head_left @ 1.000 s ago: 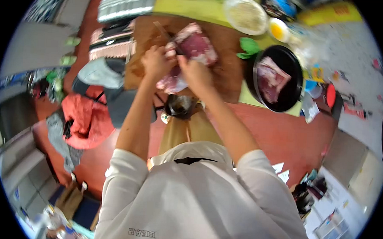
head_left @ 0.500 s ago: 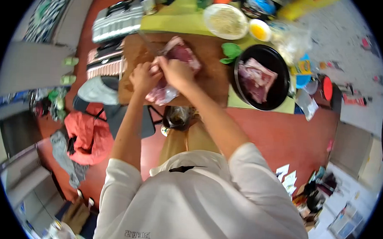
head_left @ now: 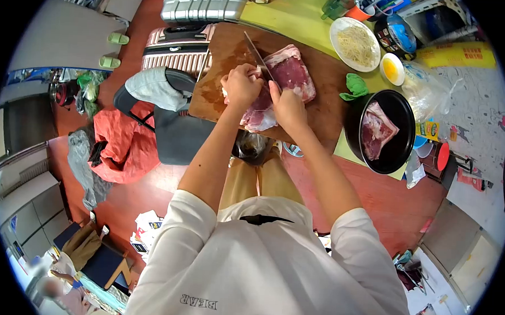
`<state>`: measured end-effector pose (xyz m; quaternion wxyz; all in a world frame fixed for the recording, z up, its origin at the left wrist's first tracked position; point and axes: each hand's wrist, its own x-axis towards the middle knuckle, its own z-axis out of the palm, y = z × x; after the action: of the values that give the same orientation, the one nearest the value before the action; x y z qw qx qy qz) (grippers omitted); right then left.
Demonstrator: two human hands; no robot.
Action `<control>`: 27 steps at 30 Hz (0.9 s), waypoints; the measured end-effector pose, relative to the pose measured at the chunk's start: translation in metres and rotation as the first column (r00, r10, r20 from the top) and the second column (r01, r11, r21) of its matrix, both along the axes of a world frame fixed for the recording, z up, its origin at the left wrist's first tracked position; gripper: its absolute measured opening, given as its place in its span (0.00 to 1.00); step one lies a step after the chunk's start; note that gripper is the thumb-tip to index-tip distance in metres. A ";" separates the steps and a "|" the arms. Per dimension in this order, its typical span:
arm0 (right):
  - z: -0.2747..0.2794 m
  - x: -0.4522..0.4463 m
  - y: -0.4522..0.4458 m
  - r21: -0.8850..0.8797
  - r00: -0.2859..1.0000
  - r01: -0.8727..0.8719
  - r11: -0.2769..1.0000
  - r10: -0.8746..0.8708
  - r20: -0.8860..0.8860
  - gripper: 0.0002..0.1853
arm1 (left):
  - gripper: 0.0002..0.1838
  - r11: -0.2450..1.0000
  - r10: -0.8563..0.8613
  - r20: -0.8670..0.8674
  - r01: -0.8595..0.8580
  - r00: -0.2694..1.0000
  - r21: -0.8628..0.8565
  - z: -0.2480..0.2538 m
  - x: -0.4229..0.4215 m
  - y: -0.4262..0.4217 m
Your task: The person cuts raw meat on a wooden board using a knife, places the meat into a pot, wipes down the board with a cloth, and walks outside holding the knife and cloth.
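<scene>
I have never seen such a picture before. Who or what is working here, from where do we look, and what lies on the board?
There is no machine: a person works with two bare hands. The camera sits on the person's head and looks forward and down, so the white shirt fills the lower middle. The right hand holds a knife. The left hand is at the raw meat on the brown board; its exact grip is partly hidden. Another piece of meat lies in the black pan.
</scene>
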<state>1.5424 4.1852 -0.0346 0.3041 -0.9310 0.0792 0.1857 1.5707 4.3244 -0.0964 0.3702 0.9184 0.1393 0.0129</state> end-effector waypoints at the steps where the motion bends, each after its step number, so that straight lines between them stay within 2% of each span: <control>1: -0.002 0.000 0.004 -0.025 1.000 0.026 0.999 -0.026 0.002 0.38 | 0.17 1.000 -0.015 0.016 0.015 1.000 -0.018 0.000 -0.002 0.002; 3: -0.004 0.002 0.009 -0.024 1.000 0.024 0.999 -0.024 0.005 0.37 | 0.16 0.999 -0.030 0.025 0.031 0.999 -0.008 -0.001 -0.004 0.002; 8: -0.001 0.023 0.026 -0.012 0.999 0.015 1.000 -0.014 0.044 0.37 | 0.13 0.999 -0.034 0.169 0.033 0.985 0.006 -0.002 -0.008 0.001; 13: -0.003 0.049 0.040 -0.012 0.995 0.071 0.997 -0.069 0.077 0.37 | 0.13 0.998 -0.054 0.148 0.055 0.987 -0.004 0.016 -0.018 -0.003; 15: -0.010 0.054 0.034 0.028 0.994 0.084 0.996 -0.086 0.072 0.39 | 0.13 0.995 -0.104 0.205 0.100 0.973 0.031 0.027 -0.027 -0.009; 17: -0.020 0.065 0.022 0.152 0.999 0.007 0.988 -0.014 0.040 0.41 | 0.13 0.995 -0.098 0.202 0.093 0.975 0.033 0.031 -0.027 -0.004; 18: -0.028 0.066 0.014 0.166 0.996 -0.033 0.986 0.018 0.092 0.42 | 0.13 0.997 -0.066 0.144 0.071 0.987 -0.027 0.030 -0.027 0.000; 19: -0.013 0.059 0.003 0.170 0.994 -0.047 0.984 0.029 0.107 0.41 | 0.14 0.995 -0.034 0.075 0.041 0.997 -0.088 0.029 -0.029 0.004; 21: 0.019 0.035 -0.018 0.210 0.993 -0.081 0.974 0.062 0.097 0.40 | 0.16 0.991 -0.061 0.046 0.066 0.997 -0.113 0.024 -0.031 0.010; 25: 0.043 -0.021 -0.046 0.175 0.987 -0.093 0.980 0.068 0.143 0.39 | 0.16 0.991 -0.048 0.104 0.060 0.993 -0.121 0.021 -0.032 0.006; 27: 0.043 -0.041 -0.055 0.095 0.997 -0.072 0.993 0.072 0.003 0.38 | 0.17 0.987 -0.035 0.100 0.050 0.994 -0.151 0.018 -0.032 0.008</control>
<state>1.5014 4.1299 0.0084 0.3414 -0.9176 0.0368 0.2003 1.5391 4.3323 -0.0782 0.4464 0.8881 0.1023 0.0387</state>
